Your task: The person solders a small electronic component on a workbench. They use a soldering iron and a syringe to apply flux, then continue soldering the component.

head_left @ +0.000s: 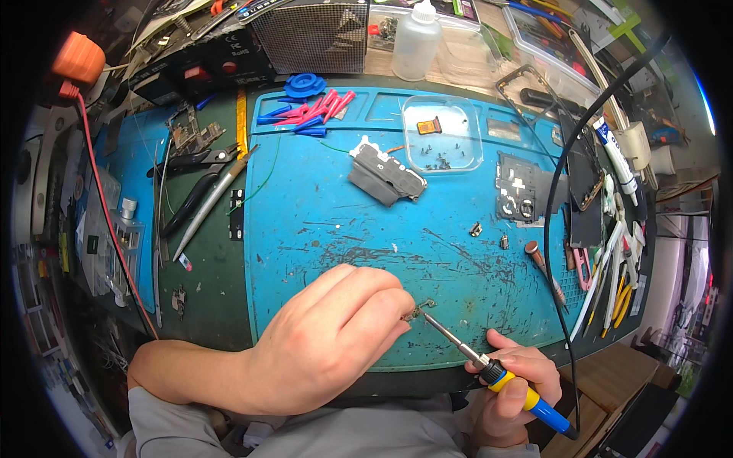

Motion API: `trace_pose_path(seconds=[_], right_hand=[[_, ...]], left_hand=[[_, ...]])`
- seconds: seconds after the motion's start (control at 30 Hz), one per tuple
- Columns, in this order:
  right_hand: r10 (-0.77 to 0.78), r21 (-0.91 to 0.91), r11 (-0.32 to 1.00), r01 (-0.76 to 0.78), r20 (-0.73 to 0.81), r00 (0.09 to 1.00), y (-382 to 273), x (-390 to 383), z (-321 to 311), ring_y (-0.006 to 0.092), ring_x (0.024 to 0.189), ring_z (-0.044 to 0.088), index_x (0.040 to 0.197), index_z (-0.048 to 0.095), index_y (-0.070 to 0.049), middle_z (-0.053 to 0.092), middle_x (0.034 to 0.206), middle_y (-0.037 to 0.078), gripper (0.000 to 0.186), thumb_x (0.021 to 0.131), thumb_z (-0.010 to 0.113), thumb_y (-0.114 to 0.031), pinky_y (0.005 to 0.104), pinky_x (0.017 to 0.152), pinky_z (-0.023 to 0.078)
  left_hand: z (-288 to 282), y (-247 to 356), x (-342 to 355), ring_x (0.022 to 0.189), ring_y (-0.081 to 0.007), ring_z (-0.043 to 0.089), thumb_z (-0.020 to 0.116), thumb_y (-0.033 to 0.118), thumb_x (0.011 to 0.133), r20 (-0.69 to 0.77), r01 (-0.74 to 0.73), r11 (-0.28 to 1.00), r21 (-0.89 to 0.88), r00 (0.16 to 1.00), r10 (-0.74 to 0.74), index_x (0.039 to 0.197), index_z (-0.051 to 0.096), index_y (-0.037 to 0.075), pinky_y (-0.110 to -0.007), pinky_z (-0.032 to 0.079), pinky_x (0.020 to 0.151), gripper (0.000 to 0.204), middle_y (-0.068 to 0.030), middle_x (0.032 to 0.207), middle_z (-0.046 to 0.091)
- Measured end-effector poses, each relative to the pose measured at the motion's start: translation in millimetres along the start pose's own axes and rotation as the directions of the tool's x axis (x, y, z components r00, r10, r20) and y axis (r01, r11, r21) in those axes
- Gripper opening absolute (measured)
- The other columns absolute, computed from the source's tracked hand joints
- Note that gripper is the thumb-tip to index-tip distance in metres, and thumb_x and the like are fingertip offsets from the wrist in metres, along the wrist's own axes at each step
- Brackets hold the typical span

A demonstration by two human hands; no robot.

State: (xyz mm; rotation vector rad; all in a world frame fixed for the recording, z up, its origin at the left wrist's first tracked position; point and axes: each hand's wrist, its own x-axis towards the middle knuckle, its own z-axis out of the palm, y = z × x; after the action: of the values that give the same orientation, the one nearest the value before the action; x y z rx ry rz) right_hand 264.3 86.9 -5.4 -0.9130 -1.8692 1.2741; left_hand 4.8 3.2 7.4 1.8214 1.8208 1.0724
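Note:
My left hand [332, 332] is curled with its fingertips at a small metal electronic part [420, 310] on the blue silicone mat [298, 221]; the fingertips are mostly hidden behind the knuckles. My right hand [519, 385] grips a yellow and blue soldering iron [546, 412], whose tip touches or nearly touches that small part. Above them lie a dark grey module [385, 175] with a green wire and a clear tray [443, 149] holding an orange piece and tiny screws. Two small metal pieces [476, 229] sit right of centre.
Pink and blue nozzles [313, 114] lie at the back beside a white bottle [414, 53] and a black box [198, 72]. Tools [198, 198] lie left on the green mat. A phone plate [515, 183], tubes [618, 156] and tools crowd the right, where the iron's black cable hangs.

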Motion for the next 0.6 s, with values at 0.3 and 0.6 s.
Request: trace_pose_path(seconds=[0.3,0.6], right_hand=[[0.009,-0.002,1.0,-0.009,0.001,1.0,-0.9,-0.1,0.3,0.0276,0.086,0.082,0.113,0.068,-0.005,0.081,0.088,0.015,0.041,0.106,0.072,-0.044,0.0594,0.094,0.065],[-0.024,0.013,1.0,0.024,0.011,1.0,0.9,0.1,-1.8,0.0277,0.084,0.082,0.114,0.067,-0.004,0.081,0.089,0.015,0.043,0.106,0.072,-0.046,0.0583,0.093,0.066]], left_hand=[[-0.8,1.6,1.0,0.087,-0.0321,0.071,0.091,-0.005,0.076,-0.008,0.003,1.0,0.005,1.0,-0.003,0.105,0.068,-0.001,-0.041,0.057,0.074,0.038,-0.0145,0.101,0.071],[0.0,1.9,0.0,0.087,-0.0325,0.071,0.09,-0.005,0.076,-0.012,0.006,1.0,0.014,1.0,-0.005,0.106,0.068,-0.002,-0.041,0.057,0.074,0.037,-0.0149,0.102,0.072]])
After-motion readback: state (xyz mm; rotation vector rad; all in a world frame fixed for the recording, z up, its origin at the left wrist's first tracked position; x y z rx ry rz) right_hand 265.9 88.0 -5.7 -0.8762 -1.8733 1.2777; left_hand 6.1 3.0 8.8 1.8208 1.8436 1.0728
